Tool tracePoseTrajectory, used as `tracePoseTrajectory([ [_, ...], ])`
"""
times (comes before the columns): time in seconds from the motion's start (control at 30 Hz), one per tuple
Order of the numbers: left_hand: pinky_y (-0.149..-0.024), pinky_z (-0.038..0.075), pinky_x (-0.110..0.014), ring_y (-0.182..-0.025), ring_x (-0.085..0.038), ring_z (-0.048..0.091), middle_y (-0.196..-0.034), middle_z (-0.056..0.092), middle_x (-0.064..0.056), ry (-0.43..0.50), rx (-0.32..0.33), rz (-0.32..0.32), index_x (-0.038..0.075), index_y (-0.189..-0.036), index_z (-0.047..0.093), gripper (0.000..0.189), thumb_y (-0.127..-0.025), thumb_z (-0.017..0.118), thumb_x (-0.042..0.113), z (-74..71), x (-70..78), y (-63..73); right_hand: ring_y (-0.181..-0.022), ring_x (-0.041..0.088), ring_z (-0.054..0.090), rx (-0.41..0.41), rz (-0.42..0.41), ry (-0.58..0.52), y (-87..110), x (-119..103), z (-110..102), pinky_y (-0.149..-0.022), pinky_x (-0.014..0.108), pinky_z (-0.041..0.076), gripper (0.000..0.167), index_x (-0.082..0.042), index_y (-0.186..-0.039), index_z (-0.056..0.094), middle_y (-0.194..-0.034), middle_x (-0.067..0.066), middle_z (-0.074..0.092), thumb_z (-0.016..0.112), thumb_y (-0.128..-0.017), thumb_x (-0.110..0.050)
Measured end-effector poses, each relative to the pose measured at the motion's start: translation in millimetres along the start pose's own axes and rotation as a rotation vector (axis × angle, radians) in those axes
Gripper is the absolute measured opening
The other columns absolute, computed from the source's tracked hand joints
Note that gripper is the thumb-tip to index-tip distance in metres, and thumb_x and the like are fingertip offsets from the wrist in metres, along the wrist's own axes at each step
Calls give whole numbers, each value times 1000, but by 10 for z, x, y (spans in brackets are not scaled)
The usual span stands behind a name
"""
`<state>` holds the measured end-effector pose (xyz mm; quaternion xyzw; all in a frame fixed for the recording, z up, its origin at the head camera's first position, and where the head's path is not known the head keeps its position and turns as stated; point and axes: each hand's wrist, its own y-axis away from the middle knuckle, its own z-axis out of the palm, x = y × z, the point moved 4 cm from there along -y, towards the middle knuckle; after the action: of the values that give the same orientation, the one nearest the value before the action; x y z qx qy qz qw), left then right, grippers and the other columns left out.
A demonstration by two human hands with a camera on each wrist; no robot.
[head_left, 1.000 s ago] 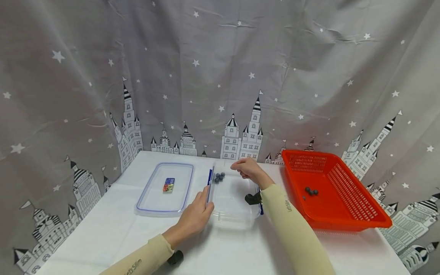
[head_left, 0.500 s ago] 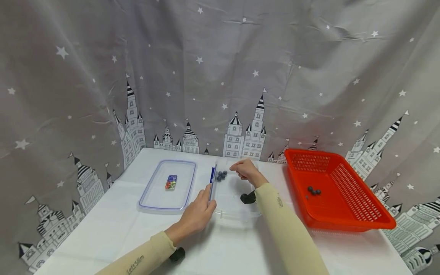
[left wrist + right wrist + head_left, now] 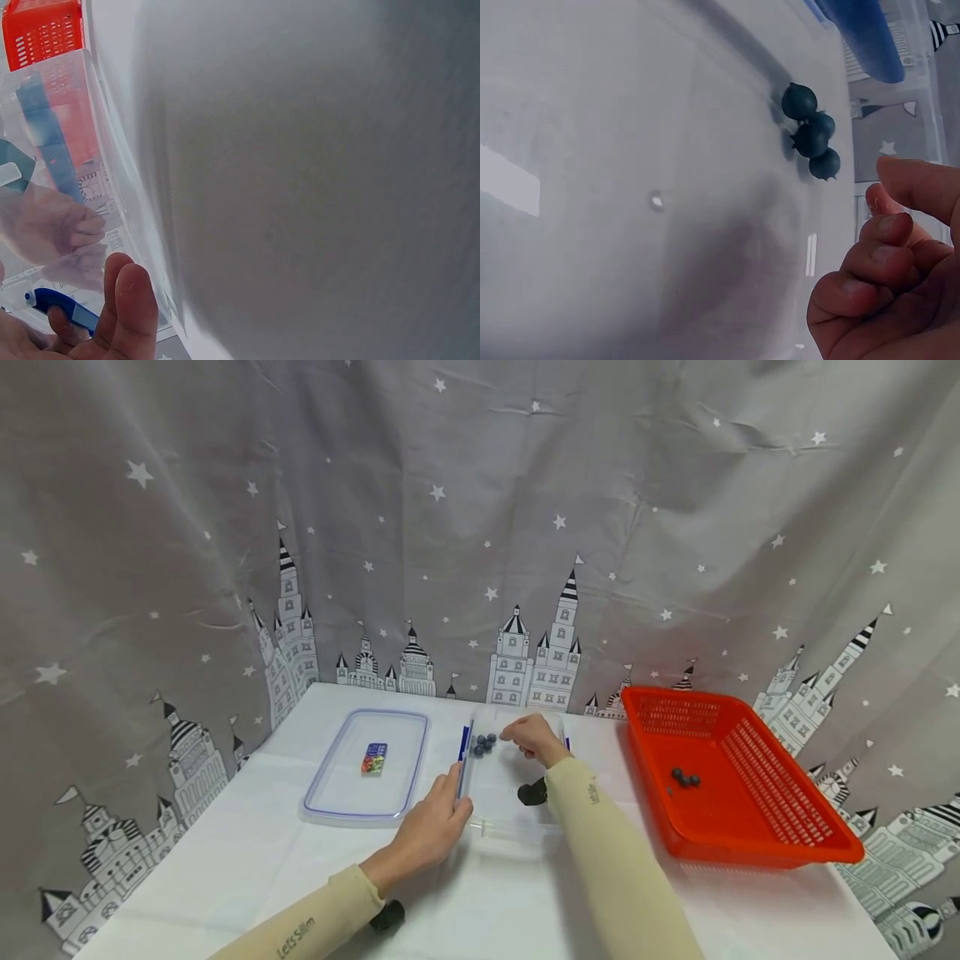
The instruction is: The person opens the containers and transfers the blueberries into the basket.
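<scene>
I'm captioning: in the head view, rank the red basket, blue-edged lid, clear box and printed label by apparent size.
1. Red basket
2. Blue-edged lid and clear box: too alike to rank, box partly covered
3. Printed label

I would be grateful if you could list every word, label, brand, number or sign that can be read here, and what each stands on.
"LetsSlim": printed on the left sleeve.
"Lets", with the rest too small to be sure of: printed on the right sleeve.
Unreadable: the blue label on the clear lid seems to carry lettering, too small to read.

I can make out no numbers.
</scene>
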<state>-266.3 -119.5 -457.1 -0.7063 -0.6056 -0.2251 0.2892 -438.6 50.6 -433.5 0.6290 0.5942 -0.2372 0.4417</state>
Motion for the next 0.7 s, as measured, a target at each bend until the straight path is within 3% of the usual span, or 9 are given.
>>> tracePoseTrajectory([
  [0.27, -59, 39, -31, -68, -17, 49, -123, 53, -11, -2, -5, -9, 6, -160, 23, 65, -104, 39, 35, 9, 18, 10, -47, 10, 34, -20, 15, 23, -28, 92, 105, -47, 25, 31, 24, -5, -111, 74, -60, -3, 44, 73, -89, -15],
  [0.7, -60, 40, -31, -71, -17, 50, -123, 53, -11, 1, 6, 2, 5, -160, 24, 64, -104, 40, 34, -17, 25, 20, -44, 8, 31, 17, -8, 9, -19, 97, 249, -44, 25, 30, 23, -2, -109, 74, -54, -6, 39, 74, -87, -11],
])
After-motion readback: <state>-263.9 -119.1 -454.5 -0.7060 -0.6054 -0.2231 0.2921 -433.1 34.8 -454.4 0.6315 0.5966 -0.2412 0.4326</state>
